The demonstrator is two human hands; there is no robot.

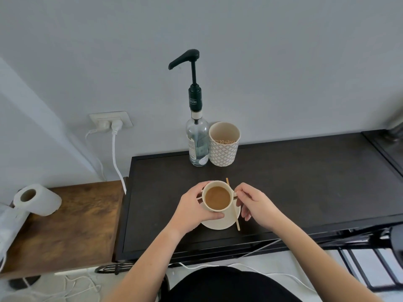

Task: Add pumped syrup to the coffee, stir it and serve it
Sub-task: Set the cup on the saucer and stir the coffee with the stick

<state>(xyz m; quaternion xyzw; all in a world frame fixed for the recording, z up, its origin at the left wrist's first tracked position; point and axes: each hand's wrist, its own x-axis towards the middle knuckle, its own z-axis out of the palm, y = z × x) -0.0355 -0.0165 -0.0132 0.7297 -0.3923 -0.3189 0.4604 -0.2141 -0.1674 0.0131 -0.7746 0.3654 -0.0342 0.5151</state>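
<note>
A cream cup of coffee [217, 197] sits over a cream saucer [226, 222] on the dark table. My left hand [192, 209] wraps around the cup's left side. My right hand [255, 205] pinches the cup's handle on the right. A thin wooden stirrer [236, 216] lies across the saucer behind the cup, its ends sticking out beyond the rim. The syrup bottle [197, 140], clear glass with a black pump and its spout pointing left, stands at the table's back edge against the wall.
A patterned cup [223, 147] holding wooden sticks stands right of the bottle. A wooden side table [72, 225] on the left carries a paper roll [37, 199]. A wall socket [111, 123] has white cables hanging down. A dark shelf edge [383, 149] borders the right.
</note>
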